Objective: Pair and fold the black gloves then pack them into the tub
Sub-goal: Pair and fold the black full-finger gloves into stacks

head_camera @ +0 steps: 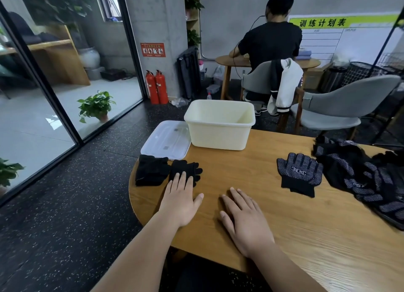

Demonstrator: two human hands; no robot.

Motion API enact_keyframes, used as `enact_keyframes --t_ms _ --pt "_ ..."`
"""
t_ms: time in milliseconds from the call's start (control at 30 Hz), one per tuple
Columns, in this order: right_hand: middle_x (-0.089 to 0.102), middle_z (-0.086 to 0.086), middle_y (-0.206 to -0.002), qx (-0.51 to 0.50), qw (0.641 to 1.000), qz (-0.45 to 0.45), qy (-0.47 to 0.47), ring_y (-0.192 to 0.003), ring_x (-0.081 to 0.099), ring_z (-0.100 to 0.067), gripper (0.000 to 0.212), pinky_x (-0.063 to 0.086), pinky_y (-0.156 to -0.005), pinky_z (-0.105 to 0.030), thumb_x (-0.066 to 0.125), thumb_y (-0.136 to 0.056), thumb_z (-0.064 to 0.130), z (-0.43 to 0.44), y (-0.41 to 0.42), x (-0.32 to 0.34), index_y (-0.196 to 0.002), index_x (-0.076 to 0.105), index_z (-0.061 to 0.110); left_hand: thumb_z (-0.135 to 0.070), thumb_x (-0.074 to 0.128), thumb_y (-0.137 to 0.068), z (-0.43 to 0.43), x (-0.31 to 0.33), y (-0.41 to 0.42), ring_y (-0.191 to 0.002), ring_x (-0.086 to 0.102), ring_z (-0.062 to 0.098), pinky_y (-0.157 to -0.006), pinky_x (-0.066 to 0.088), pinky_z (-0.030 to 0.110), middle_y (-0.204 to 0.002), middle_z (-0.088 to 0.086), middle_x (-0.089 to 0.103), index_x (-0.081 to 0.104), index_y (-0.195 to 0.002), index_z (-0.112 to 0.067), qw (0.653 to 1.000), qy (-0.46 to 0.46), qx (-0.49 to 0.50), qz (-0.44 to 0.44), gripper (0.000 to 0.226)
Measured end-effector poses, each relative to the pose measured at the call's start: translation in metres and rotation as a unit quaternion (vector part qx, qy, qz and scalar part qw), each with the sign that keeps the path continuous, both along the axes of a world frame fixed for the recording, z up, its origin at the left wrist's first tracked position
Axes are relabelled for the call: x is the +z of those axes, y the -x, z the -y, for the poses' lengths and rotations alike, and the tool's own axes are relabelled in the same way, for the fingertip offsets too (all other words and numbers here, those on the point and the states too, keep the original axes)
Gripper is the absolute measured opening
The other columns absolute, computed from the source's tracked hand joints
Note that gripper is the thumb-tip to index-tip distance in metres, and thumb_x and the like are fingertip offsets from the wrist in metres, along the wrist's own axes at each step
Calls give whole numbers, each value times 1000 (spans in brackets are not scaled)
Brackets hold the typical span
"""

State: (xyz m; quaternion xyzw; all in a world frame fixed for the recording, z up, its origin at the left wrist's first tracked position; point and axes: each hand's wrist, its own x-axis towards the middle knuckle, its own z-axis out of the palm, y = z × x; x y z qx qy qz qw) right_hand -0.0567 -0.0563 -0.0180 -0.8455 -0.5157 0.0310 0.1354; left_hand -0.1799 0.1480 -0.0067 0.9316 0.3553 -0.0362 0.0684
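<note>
Fingers of the left hand are lying straight, tips resting on a folded black glove bundle; the right hand is lying flat on the wooden table, holding nothing. A second folded bundle is sitting just beside the first, the cream tub is showing no gloves inside, and flat dotted gloves plus a loose glove heap are waiting, so packing seems unstarted. The clear lid is lying beside the tub, blocking nothing.
</note>
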Motion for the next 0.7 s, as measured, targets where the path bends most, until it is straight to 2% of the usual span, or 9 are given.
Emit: enact_keyframes --t_ms 133,200,367,467,567,700 --pt "16 8 -175 -9 1000 -2 -23 -162 7 -14 66 12 -131 -38 12 -108 65 3 -1 -2 -163 33 35 -66 19 -108 14 3 8 -162 -18 24 -133 -1 44 -177 5 -15 -4 -170 -21 1000 -4 -12 5 80" --pt "17 8 -174 -5 1000 3 -24 -162 8 -14 65 13 -131 -38 14 -108 64 5 -1 -2 -162 35 35 -65 20 -108 24 4 10 -162 -19 22 -133 -1 44 -177 4 -14 -3 -170 -22 1000 -2 -25 11 79" --pt "15 8 -175 -8 999 32 -5 -162 6 -15 62 10 -131 -38 18 -109 63 28 -15 3 -162 33 36 -65 21 -109 55 5 0 -161 -20 18 -133 0 43 -177 1 -14 1 -170 -24 997 -1 -75 21 76" --pt "6 10 -176 -43 998 40 22 -162 -1 -14 63 8 -131 -38 15 -108 64 56 -34 4 -164 26 37 -64 23 -109 79 4 -17 -161 -19 17 -133 -2 42 -177 -1 -14 1 -170 -25 994 -2 -108 25 75" --pt "5 11 -176 -86 995 41 34 -162 -1 -15 68 10 -131 -40 8 -105 66 83 -54 6 -164 26 38 -64 23 -110 103 3 -38 -161 -19 17 -133 -2 43 -177 -2 -13 2 -170 -25 989 1 -143 30 75" --pt "7 10 -176 -138 988 46 44 -162 1 -16 64 11 -130 -39 14 -107 66 116 -81 8 -162 27 37 -63 23 -110 133 3 -66 -162 -18 16 -133 -3 43 -177 -3 -12 3 -170 -26 982 2 -188 33 73"
